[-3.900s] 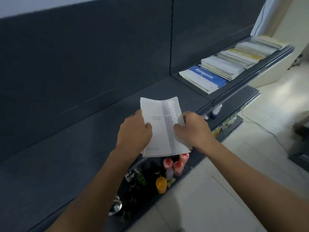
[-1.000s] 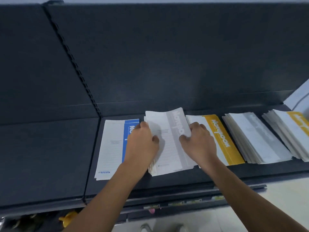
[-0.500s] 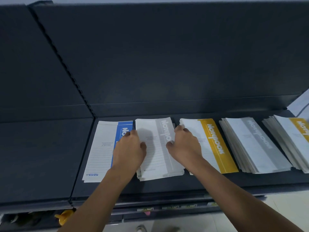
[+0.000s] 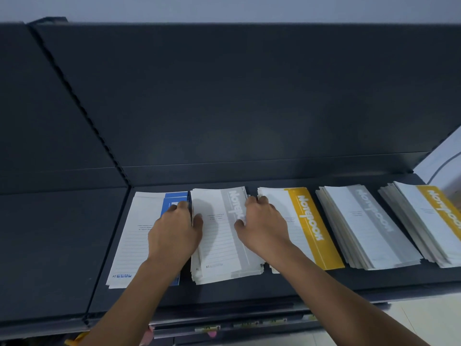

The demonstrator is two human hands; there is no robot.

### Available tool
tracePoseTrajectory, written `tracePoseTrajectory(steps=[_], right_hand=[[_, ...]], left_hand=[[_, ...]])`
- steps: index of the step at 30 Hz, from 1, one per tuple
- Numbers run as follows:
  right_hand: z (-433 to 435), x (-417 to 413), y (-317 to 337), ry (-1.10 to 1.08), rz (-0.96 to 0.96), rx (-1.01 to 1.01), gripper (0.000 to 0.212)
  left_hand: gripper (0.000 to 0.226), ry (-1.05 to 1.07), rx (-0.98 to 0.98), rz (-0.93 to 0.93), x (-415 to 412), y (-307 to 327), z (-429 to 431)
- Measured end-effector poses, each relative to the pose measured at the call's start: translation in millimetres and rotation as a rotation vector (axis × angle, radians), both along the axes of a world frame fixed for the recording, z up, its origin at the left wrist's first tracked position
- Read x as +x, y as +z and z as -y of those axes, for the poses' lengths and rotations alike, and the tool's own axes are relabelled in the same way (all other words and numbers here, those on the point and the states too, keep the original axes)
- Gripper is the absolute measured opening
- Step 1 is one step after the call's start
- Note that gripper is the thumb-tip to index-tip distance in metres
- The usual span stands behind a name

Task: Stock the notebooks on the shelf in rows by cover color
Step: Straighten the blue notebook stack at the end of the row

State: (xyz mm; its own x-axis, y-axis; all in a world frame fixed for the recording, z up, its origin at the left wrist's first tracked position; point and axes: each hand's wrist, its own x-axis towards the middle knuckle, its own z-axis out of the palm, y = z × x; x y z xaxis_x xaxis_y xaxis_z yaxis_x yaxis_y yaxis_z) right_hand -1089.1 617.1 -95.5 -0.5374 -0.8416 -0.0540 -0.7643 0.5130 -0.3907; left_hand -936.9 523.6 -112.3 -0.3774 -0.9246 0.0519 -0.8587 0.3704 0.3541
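Observation:
A stack of grey-banded notebooks [image 4: 222,248] lies flat on the dark shelf [image 4: 249,290], between a blue-banded notebook [image 4: 134,236] on its left and a yellow-banded stack [image 4: 309,221] on its right. My left hand [image 4: 174,233] grips the grey stack's left edge, thumb on top of the cover. My right hand [image 4: 262,226] grips its right edge, fingers curled over the far corner. Further right lie another grey-banded stack [image 4: 366,226] and a second yellow-banded stack [image 4: 429,218].
The shelf's dark back panel [image 4: 249,96] rises behind the notebooks. A perforated upright [image 4: 82,106] divides this bay from the bare left bay [image 4: 50,245]. Below the shelf's front edge a lower shelf with small items [image 4: 209,330] shows. Pale floor [image 4: 429,318] lies at the lower right.
The grey-banded stack, carried in both hands from the left bay, has come down onto the shelf between the blue and yellow notebooks. Both hands have slid toward its far end.

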Motion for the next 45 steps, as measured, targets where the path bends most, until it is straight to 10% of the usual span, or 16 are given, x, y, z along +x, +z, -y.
tracePoseTrajectory(steps=[18, 45], right_hand=[[87, 108, 3, 0.117, 0.185, 0.036, 0.039], [102, 141, -22, -0.022, 0.253, 0.081, 0.042]], left_hand=[[0.024, 0.116, 0.076, -0.046, 118, -9, 91], [0.036, 0.106, 0.682, -0.311, 115, -14, 97]])
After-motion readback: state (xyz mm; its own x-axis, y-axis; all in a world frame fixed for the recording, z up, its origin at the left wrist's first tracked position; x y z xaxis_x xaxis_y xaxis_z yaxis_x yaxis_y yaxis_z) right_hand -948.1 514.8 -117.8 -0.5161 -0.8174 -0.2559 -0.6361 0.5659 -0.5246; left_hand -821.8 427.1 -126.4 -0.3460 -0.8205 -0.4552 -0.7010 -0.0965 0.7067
